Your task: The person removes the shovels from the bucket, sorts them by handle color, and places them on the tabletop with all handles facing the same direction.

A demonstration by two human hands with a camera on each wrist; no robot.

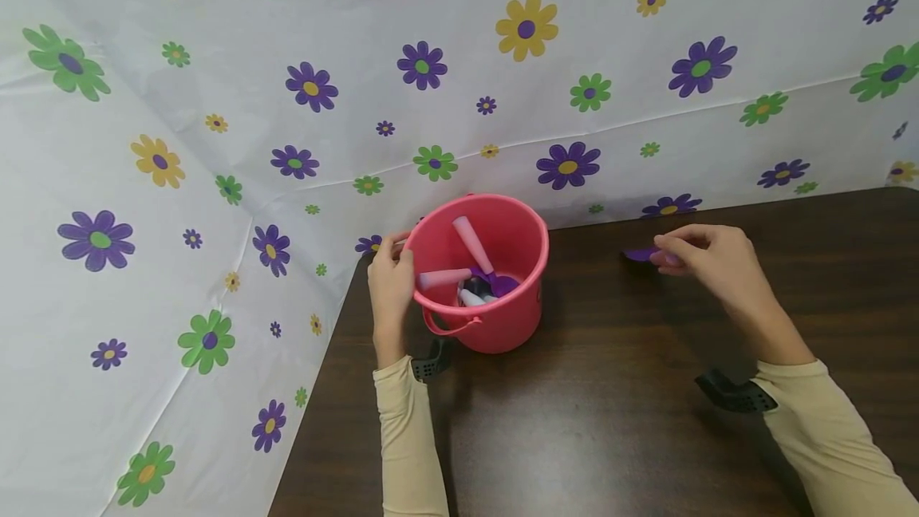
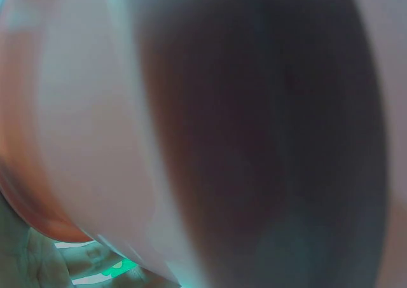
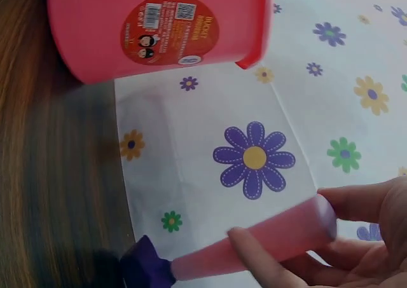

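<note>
A pink bucket (image 1: 502, 329) stands on the dark table, its open top tilted toward the head camera. My left hand (image 1: 391, 286) grips its rim on the left side; the blurred bucket wall (image 2: 95, 123) fills much of the left wrist view. Inside lie a purple spoon (image 1: 505, 286), pink handles (image 1: 474, 244) and some white and dark pieces. Off to the bucket's right, my right hand (image 1: 718, 266) pinches a utensil by its tapered pink handle (image 3: 286, 231). Its purple head (image 3: 147, 264) points left toward the bucket, low over the table; the head's exact kind I cannot tell.
A white cloth with printed flowers (image 1: 431, 30) hangs behind and to the left of the table. The brown wooden table (image 1: 574, 437) extends to the front and right. A thin pink bail handle (image 1: 452, 329) hangs down at the bucket's front left.
</note>
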